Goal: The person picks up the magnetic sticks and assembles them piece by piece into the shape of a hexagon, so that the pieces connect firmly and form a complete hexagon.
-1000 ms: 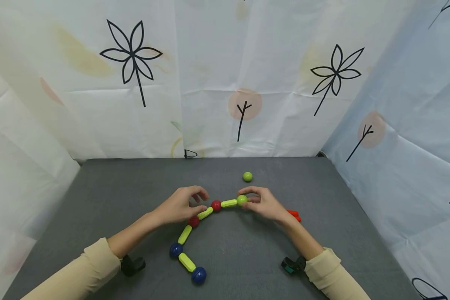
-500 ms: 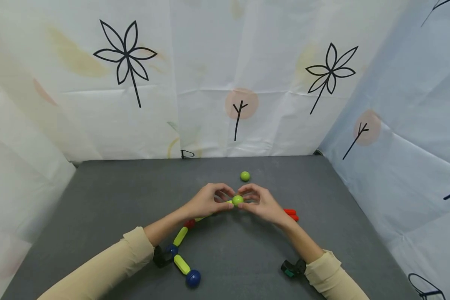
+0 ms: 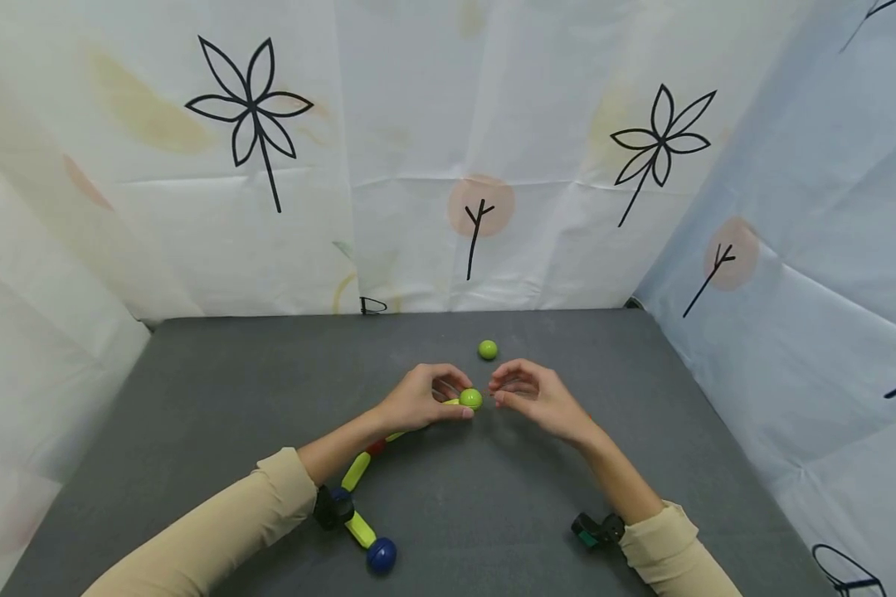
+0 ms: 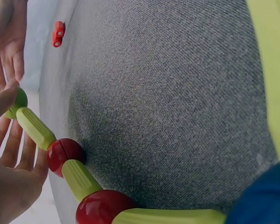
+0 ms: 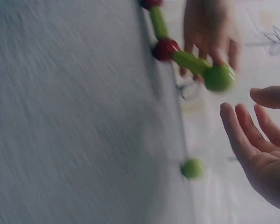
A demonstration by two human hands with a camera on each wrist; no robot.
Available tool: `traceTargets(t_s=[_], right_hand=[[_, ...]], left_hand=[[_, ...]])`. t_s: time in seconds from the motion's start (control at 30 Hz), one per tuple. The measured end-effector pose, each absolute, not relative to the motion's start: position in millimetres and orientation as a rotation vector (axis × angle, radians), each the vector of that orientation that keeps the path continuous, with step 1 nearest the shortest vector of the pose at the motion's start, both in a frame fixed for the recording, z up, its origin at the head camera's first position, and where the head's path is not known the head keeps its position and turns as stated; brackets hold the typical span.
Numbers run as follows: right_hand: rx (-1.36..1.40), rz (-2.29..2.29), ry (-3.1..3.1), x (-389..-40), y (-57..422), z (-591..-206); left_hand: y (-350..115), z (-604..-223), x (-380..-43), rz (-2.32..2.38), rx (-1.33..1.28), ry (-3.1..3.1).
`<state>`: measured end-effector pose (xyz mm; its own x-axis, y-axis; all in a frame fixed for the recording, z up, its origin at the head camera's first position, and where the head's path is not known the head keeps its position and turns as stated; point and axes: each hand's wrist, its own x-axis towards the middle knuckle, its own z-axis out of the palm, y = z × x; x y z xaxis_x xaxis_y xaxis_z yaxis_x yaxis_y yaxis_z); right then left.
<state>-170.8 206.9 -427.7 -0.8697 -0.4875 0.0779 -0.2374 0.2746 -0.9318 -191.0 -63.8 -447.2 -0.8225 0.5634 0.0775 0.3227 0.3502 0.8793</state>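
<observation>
My left hand [image 3: 421,400] pinches the green ball [image 3: 470,399] at the far end of a curved chain of balls and rods, with the thumb across its near side in the left wrist view. A yellow-green rod [image 4: 36,128] joins that ball to a red ball [image 4: 65,156]. The chain runs on through another red ball [image 4: 102,207] and more rods to a blue ball [image 3: 381,555] nearest me. My left forearm covers part of it in the head view. Just right of the green ball, my right hand [image 3: 538,402] is held with loosely bent fingers and holds nothing.
A loose green ball [image 3: 488,350] lies on the grey table [image 3: 269,365] beyond my hands. Red rods [image 4: 59,33] lie to the right, hidden behind my right arm in the head view. White printed cloth [image 3: 411,166] closes off the back and sides.
My left hand has moved right along the chain and taken hold of the end green ball. My right hand has let go of that ball and drawn off to the right.
</observation>
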Motion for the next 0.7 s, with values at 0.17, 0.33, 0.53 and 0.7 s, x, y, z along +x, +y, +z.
traceTargets(t_s=[0.17,0.33,0.53,0.7], right_hand=[[-0.678,-1.474,2.474,-178,252,-422],[-0.659,-1.281,2.507,-183,297,-429],[-0.678,-1.193,2.421,-184,327,-440],[-0.697,-1.154,2.416,-184,334,-446]], left_hand=[[-64,-445,-190,1.469,0.794,2.365],[-66,-445,-189,1.496,0.792,2.338],[-68,-447,-191,1.525,0.805,2.311],[-67,-448,-192,1.560,0.776,2.266]])
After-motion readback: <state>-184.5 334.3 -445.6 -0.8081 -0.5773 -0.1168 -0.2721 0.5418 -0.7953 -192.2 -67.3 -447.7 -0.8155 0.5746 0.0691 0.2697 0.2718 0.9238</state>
